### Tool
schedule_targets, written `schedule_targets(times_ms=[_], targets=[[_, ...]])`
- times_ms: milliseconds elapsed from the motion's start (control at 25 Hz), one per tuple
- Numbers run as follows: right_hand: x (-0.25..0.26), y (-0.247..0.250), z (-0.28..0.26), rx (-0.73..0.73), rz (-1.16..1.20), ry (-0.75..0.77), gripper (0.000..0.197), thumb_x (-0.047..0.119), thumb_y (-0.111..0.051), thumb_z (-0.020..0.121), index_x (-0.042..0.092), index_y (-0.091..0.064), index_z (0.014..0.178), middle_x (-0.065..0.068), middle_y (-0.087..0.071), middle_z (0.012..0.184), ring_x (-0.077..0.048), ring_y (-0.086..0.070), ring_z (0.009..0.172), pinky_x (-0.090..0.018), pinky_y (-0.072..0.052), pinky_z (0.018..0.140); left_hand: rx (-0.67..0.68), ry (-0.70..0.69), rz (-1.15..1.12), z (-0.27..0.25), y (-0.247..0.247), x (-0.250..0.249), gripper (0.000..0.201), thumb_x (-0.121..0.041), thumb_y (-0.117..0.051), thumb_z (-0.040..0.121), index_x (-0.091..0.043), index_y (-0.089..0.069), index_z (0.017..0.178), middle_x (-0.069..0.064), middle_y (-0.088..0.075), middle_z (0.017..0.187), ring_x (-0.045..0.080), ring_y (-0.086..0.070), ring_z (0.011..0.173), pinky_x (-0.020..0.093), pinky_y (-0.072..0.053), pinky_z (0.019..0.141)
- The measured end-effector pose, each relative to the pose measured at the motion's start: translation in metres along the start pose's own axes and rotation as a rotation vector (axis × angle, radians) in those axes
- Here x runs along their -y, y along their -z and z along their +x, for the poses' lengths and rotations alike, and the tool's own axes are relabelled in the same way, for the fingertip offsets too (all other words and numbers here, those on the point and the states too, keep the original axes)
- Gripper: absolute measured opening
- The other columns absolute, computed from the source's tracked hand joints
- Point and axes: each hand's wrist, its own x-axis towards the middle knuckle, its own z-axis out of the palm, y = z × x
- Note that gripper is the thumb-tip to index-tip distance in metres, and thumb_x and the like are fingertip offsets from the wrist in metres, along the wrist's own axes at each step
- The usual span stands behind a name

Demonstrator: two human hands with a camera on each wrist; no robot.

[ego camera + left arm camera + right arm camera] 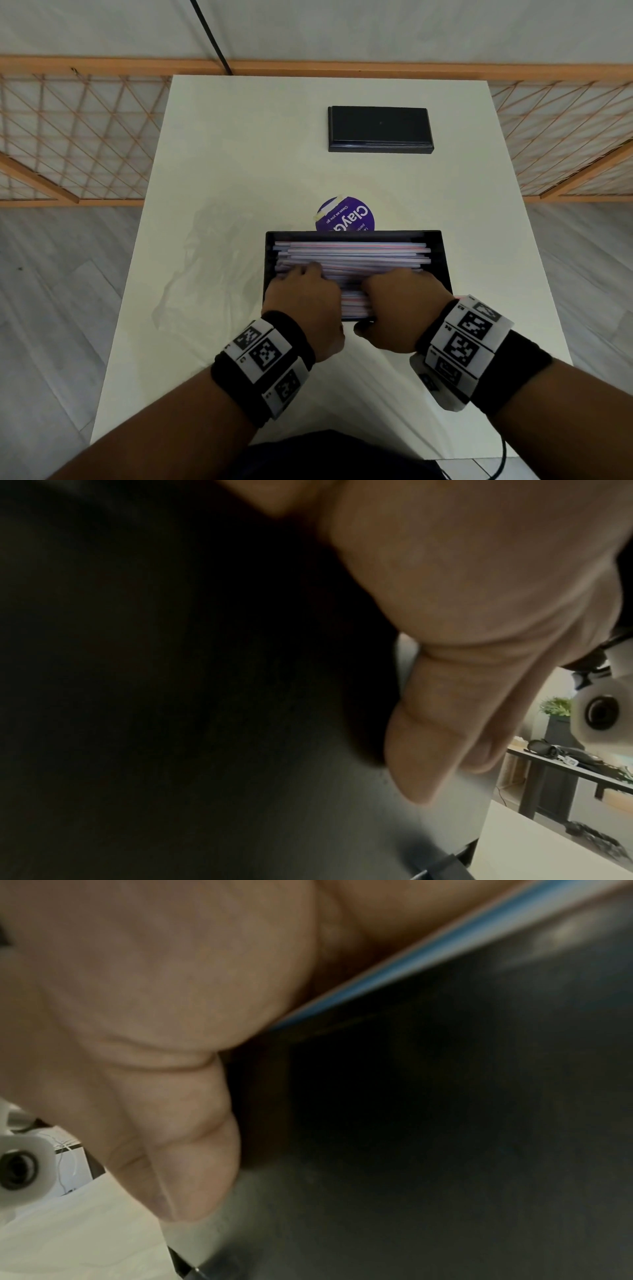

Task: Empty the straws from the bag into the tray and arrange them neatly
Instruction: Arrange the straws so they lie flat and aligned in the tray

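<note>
The straws [352,255] lie lengthwise, left to right, in the black tray [444,260] near the table's [239,144] near edge. The empty bag [202,260] lies crumpled just left of the tray. Both hands are in the tray: the left hand [303,294] and right hand [402,301] have fingers curled over the near part of the pile, thumbs outside the near wall. Whether they grip or merely press cannot be told. The straws look light, thin, smooth and apt to roll or bend, so they are best gathered as a bundle across the middle, then squared by nudging the ends.
</note>
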Motion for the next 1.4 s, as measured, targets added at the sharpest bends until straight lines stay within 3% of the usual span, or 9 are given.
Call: schedule_targets(times_ms=[280,440,800,1040,1120,1200,1280,1360,1400], targets=[[0.001,0.000,-0.001,-0.009,0.001,-0.002,0.037,0.054,-0.058,0.072,0.026,-0.066,0.095,0.007,-0.066,0.084,-0.019,-0.065,0.080,-0.031,-0.054,0.077,-0.006,0.004,-0.024,0.000,0.002,0.001,0.038,-0.043,-0.063,0.082,-0.023,-0.062,0.114,0.000,-0.060,0.117,0.024,-0.061,0.104,0.036,-0.051,0.087],[-0.001,0.001,-0.005,-0.071,-0.012,0.037,0.044,0.059,-0.058,0.072,0.030,-0.065,0.105,0.007,-0.060,0.106,-0.021,-0.060,0.101,-0.039,-0.048,0.092,-0.115,-0.083,-0.045,-0.007,0.002,0.002,0.048,-0.040,-0.065,0.080,-0.019,-0.054,0.122,0.002,-0.058,0.120,0.028,-0.058,0.109,0.040,-0.049,0.091],[-0.002,-0.004,-0.007,-0.101,0.054,0.046,0.039,0.055,-0.057,0.074,0.028,-0.064,0.100,0.007,-0.069,0.091,-0.019,-0.066,0.087,-0.032,-0.052,0.084,-0.063,-0.076,-0.042,-0.003,-0.008,0.005,0.041,-0.043,-0.061,0.085,-0.024,-0.059,0.121,-0.001,-0.058,0.122,0.025,-0.058,0.111,0.039,-0.050,0.094],[-0.003,-0.010,-0.007,-0.145,0.062,0.074,0.038,0.052,-0.058,0.075,0.028,-0.066,0.102,0.009,-0.066,0.100,-0.019,-0.064,0.095,-0.032,-0.051,0.085,-0.077,-0.066,-0.038,-0.003,-0.011,0.006,0.040,-0.042,-0.059,0.085,-0.022,-0.061,0.120,0.002,-0.058,0.120,0.028,-0.057,0.110,0.039,-0.050,0.093],[-0.006,-0.005,-0.011,-0.158,0.103,0.116,0.044,0.059,-0.054,0.072,0.028,-0.064,0.102,0.008,-0.065,0.101,-0.020,-0.063,0.098,-0.035,-0.051,0.087,-0.077,-0.071,-0.036,-0.004,-0.010,0.006,0.041,-0.043,-0.059,0.084,-0.022,-0.060,0.119,0.002,-0.058,0.119,0.027,-0.058,0.109,0.039,-0.051,0.092],[-0.021,0.000,-0.022,-0.254,0.177,0.155,0.054,0.069,-0.050,0.067,0.026,-0.065,0.096,0.007,-0.064,0.095,-0.022,-0.063,0.093,-0.039,-0.051,0.082,-0.075,-0.074,-0.032,-0.003,-0.010,0.006,0.041,-0.044,-0.059,0.084,-0.022,-0.059,0.118,0.002,-0.058,0.118,0.027,-0.058,0.108,0.039,-0.051,0.090],[-0.049,-0.003,-0.035,-0.522,0.325,0.116,0.054,0.070,-0.055,0.071,0.022,-0.065,0.093,0.004,-0.064,0.091,-0.024,-0.060,0.088,-0.039,-0.048,0.080,-0.071,-0.081,-0.033,-0.003,-0.011,0.008,0.041,-0.044,-0.058,0.084,-0.021,-0.059,0.118,0.003,-0.058,0.118,0.028,-0.058,0.108,0.040,-0.051,0.090],[-0.068,-0.013,-0.047,-0.743,0.485,-0.041,0.060,0.066,-0.054,0.078,0.013,-0.062,0.105,-0.003,-0.062,0.105,-0.025,-0.056,0.101,-0.029,-0.041,0.091,-0.069,-0.083,-0.039,-0.004,-0.011,0.008,0.042,-0.044,-0.058,0.084,-0.020,-0.059,0.119,0.003,-0.058,0.118,0.028,-0.058,0.108,0.041,-0.051,0.091],[-0.067,-0.017,-0.051,-0.775,0.576,-0.089,0.066,0.064,-0.052,0.080,0.009,-0.057,0.115,-0.006,-0.057,0.116,-0.024,-0.052,0.112,-0.020,-0.035,0.098,-0.069,-0.082,-0.034,-0.004,-0.010,0.008,0.042,-0.044,-0.058,0.084,-0.020,-0.058,0.119,0.004,-0.058,0.119,0.029,-0.058,0.108,0.041,-0.051,0.091]])
